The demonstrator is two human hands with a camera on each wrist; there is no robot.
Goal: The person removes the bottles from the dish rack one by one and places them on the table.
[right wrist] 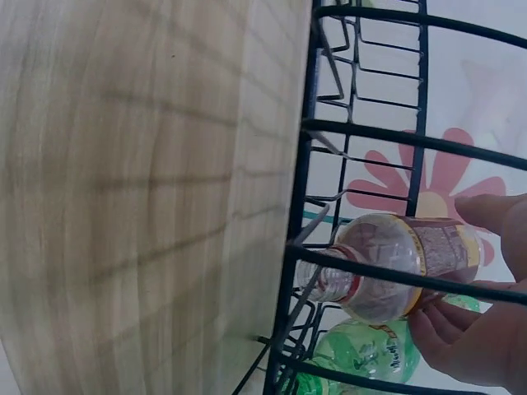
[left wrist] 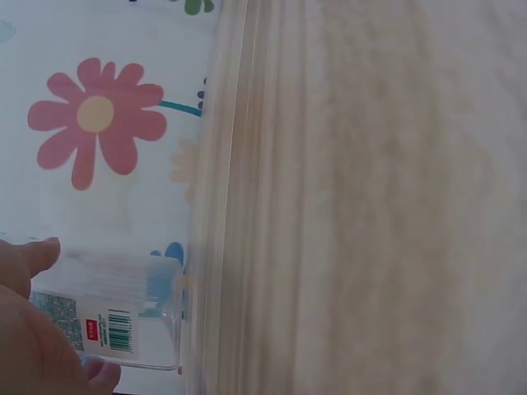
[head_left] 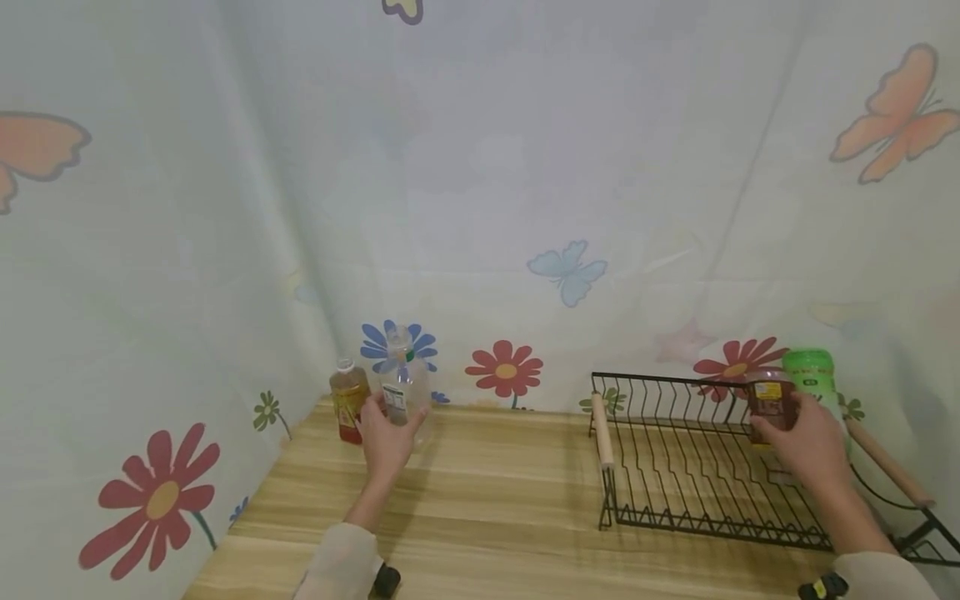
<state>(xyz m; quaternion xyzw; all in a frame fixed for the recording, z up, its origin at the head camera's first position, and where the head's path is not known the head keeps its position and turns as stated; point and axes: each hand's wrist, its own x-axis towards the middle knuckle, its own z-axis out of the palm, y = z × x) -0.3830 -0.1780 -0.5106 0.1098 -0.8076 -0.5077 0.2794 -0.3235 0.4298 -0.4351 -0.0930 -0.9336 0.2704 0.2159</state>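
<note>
The person's hands are well apart, each with fingers and thumb wrapped about a bottle. Left of centre in the head view, the left hand point(head_left: 388, 437) grips a clear bottle point(head_left: 414, 379) that stands upright, with a pale printed label on its side; the left wrist view shows a barcode and a small red patch on that label. Whether the base touches the bench point(head_left: 495, 492) cannot be told. Just left of it, an amber bottle point(head_left: 348, 400) with a white top stands on the bench, red toward its foot.

At the right of the frame, the right hand point(head_left: 813, 437) holds a dark-labelled bottle point(head_left: 770, 404) in the black wire rack point(head_left: 671, 379). The right wrist view shows it neck down, its clear neck among the wires. Beside it, a green bottle point(head_left: 810, 367) is likewise upside down in the rack, with its green cap point(right wrist: 311, 384) at the lower edge of that view. A pale wooden handle point(head_left: 602, 429) runs along the rack's left end, and another sits at the lower right.

Behind, a pale cloth point(head_left: 480, 167) printed with flowers and butterflies fills the upper frame. Light sleeves point(head_left: 341, 562) cover both forearms at the lower edge.
</note>
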